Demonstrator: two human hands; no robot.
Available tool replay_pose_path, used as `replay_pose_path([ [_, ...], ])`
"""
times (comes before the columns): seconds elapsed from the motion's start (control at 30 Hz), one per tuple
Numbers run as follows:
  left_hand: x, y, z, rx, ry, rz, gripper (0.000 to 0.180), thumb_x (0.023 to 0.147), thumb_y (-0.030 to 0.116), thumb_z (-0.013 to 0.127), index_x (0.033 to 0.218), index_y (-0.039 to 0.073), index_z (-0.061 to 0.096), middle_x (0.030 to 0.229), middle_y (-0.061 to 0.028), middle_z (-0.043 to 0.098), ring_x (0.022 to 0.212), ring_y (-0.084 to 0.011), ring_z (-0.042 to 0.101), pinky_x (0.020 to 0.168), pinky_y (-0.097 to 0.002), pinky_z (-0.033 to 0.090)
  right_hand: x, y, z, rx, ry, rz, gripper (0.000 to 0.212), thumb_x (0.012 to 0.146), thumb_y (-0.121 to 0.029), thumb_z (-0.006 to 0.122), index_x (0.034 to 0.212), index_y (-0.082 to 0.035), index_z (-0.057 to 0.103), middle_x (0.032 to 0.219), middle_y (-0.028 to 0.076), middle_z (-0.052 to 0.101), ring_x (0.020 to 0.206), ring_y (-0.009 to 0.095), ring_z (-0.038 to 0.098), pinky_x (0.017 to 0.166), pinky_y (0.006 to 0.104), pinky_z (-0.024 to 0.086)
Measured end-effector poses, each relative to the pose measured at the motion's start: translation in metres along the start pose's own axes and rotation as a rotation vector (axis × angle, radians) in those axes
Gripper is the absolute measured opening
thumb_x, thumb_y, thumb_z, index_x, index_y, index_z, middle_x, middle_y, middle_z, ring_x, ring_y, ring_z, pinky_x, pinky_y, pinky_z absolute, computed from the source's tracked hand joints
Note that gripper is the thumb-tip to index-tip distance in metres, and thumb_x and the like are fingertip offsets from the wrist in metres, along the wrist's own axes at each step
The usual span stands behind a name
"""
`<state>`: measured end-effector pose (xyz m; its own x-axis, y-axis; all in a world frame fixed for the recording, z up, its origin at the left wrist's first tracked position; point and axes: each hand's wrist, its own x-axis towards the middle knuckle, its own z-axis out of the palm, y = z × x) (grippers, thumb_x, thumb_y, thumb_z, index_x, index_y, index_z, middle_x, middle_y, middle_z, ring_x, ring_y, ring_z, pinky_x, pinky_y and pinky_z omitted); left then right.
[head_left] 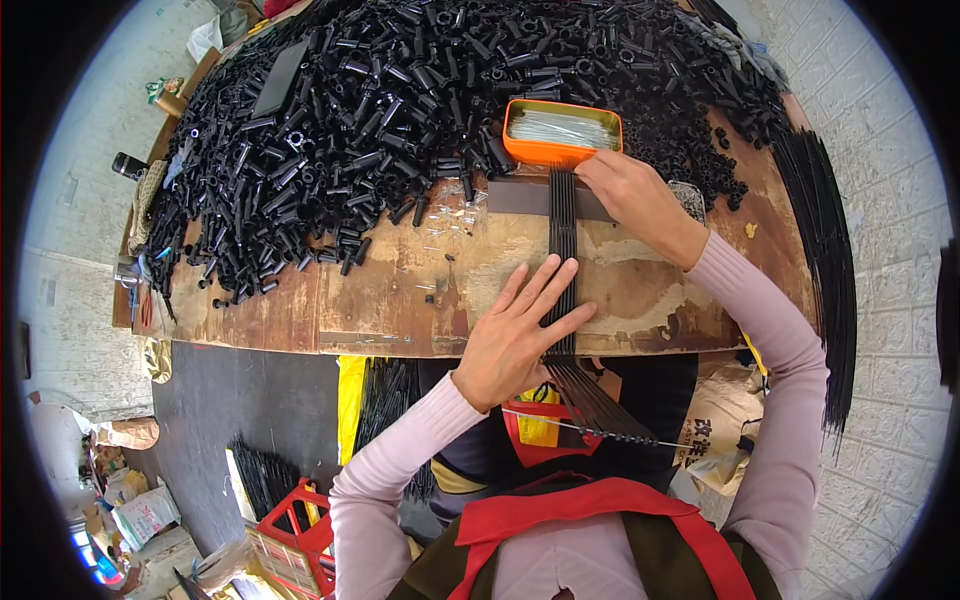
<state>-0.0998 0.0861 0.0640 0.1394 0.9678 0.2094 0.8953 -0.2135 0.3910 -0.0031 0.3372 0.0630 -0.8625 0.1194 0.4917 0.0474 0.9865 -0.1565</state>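
A flat row of thin black rods [563, 220] lies side by side across the table's front edge. Its near ends fan out over my lap, beside a pale wire [520, 412] with small dark beads or joints along it. My left hand [520, 335] lies over the rods with fingers stretched and spread, pressing on them. At their far ends my right hand [630, 195] has thumb and fingers pinched together; whatever is between them is too small to make out. Just beyond it stands an orange box [545, 153] full of thin silvery pins [565, 128].
A large heap of black plastic tubes [380, 110] covers the table's far side. A dark flat strip [520, 197] lies under the rods. Long black rods [815, 230] hang over the right edge. A small container [690, 200] sits by my right wrist. A red crate [310, 530] stands below left.
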Motion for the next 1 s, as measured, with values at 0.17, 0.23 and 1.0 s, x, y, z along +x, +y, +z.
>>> replay_pose_path([
  [0.17,0.001,0.001,-0.001,0.0,0.001,0.005,0.08,0.062,-0.003,0.059,0.138,0.021,0.052,0.156,-0.0157,0.029,0.145,-0.0333,0.027,0.117,-0.0485,0.024,0.005,-0.004,-0.006,0.22,0.011,0.153,0.01,0.089,-0.005,0.06,0.096,0.002,0.058,0.089,0.015,0.062,0.082,0.034,0.063,0.071,0.0402,0.051],
  [0.23,0.0,0.002,-0.001,0.032,-0.002,-0.005,0.079,0.063,-0.003,0.059,0.138,0.02,0.053,0.156,-0.0155,0.029,0.145,-0.0331,0.027,0.117,-0.0484,0.024,0.003,-0.005,-0.005,0.213,0.021,0.154,0.01,0.089,-0.004,0.06,0.096,0.002,0.058,0.089,0.016,0.062,0.082,0.035,0.063,0.072,0.0401,0.051],
  [1.0,0.002,0.003,0.001,0.082,0.024,-0.006,0.07,0.069,-0.002,0.057,0.135,0.021,0.055,0.155,-0.0132,0.034,0.143,-0.0321,0.031,0.116,-0.0473,0.027,0.006,-0.002,0.007,0.196,0.057,0.077,0.017,0.089,-0.004,0.056,0.105,0.001,0.058,0.098,0.016,0.063,0.088,0.033,0.063,0.076,0.0399,0.053],
])
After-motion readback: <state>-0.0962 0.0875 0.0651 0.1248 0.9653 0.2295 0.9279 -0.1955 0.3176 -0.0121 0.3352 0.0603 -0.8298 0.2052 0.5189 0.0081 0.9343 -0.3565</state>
